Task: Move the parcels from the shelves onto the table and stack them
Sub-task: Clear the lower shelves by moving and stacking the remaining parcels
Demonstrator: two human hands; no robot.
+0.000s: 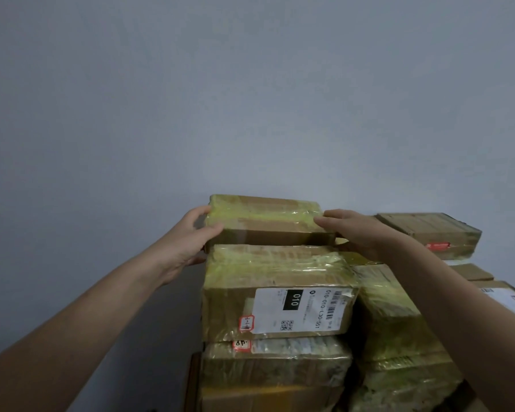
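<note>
Cardboard bound in yellowish tape makes up the top parcel [265,221], which lies flat on a column of similar parcels against a grey wall [250,84]. The left hand [191,242] grips its left end, thumb over the near upper edge. The right hand [357,233] clasps the right end. Holding both short ends probably keeps the box level and lets it be squared over the labelled parcel [277,292] directly beneath. Its edges sit nearly flush with that one, which suits a tall stack. A second column [399,322] stands touching on the right, with another parcel [428,233] farther right. Whatever carries the stacks, table or shelf, is hidden.
</note>
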